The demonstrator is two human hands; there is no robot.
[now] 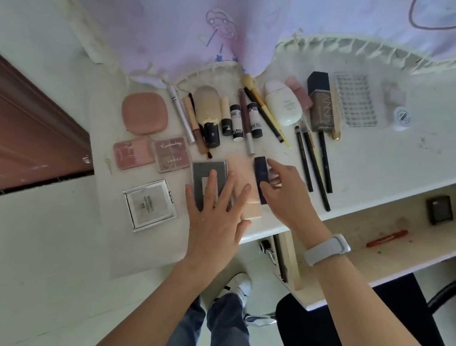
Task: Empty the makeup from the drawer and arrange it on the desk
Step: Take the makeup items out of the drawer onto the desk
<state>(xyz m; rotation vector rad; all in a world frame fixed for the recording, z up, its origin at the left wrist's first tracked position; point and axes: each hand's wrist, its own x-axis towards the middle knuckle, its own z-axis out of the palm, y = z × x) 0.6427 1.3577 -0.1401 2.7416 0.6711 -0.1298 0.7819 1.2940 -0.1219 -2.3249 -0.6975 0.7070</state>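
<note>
Makeup is laid in rows on the white desk. A dark navy rectangular case is pinched between the curled fingers and thumb of the right hand, standing on a pale pink palette. The left hand is spread flat, its straight fingers pressed on a grey palette just beside the pink one. The open drawer is seen at the right, a red pen lying inside.

Makeup laid in rows on white desk; open drawer holds dark case, red pen.
</note>
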